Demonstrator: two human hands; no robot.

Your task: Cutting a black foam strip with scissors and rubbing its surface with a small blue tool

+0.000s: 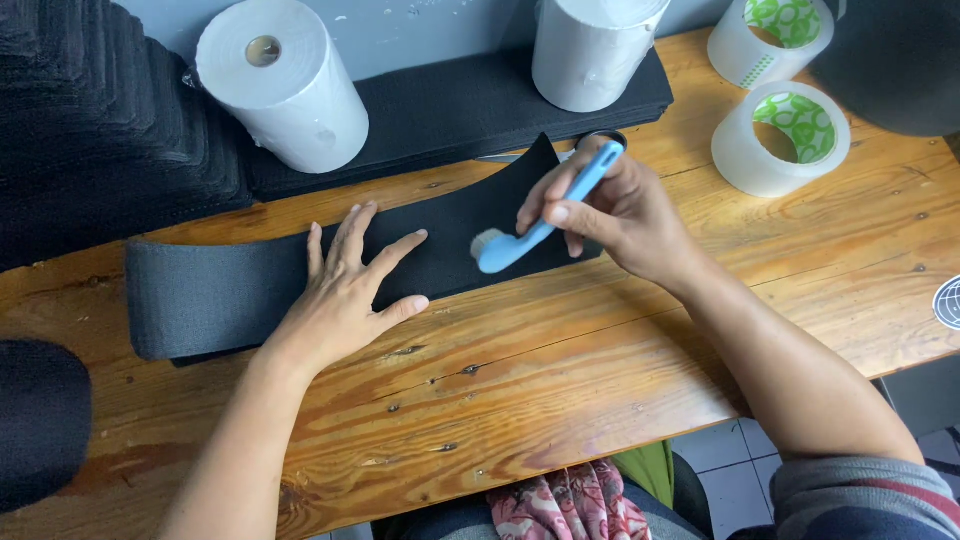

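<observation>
wooden table point(560, 400) | left hand point(345, 290) flat on black strip point(220, 295) | tape rolls point(780, 135) beyond

Light blue brush point(540, 225), black fabric strip point(250, 285), orange-brown wooden table point(600, 360).

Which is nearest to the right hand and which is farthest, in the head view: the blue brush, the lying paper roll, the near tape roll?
1. Blue brush: held in the right hand.
2. Near tape roll: on the table to its right.
3. Lying paper roll: far left, at the back.
</observation>
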